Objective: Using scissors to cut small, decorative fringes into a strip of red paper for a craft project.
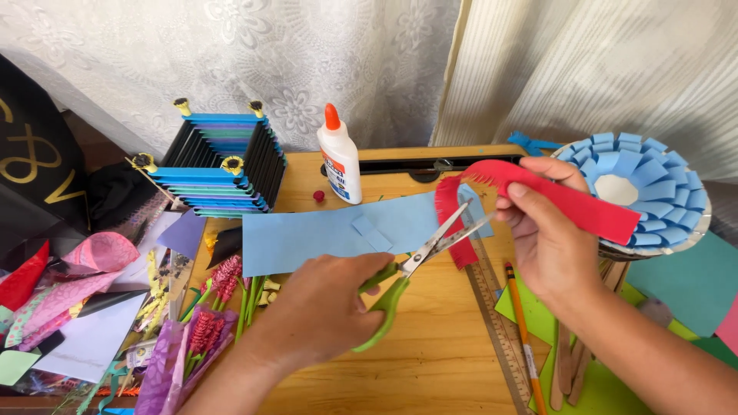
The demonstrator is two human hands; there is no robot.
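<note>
we were fringing the red paper strip (pixel 538 196): left hand (pixel 323 303) gripped the open scissors (pixel 411 269), right hand (pixel 542 230) pinched the strip. next snip probably needed even spacing.

— Item one: what of your hands can't be seen?

— My left hand (pixel 327 303) covers the scissors' (pixel 407 273) handle loops; my fingers inside are hidden. My right hand's (pixel 550 238) thumb and fingers cover part of the red paper strip (pixel 569 201), and both forearms run off the bottom edge.

— Item two: the edges?

— The black bag (pixel 34 165) is cut by the left edge, the green paper (pixel 607 388) by the bottom. The wooden sticks (pixel 573 361) pass under my right wrist (count uncertain).

— Item three: too small?

— The ruler's (pixel 500 323) markings are unreadable. The heap of papers (pixel 73 300) at left overlaps too much to sort. The blue paper sheet (pixel 323 234) hides the table (pixel 438 361) beneath.
</note>
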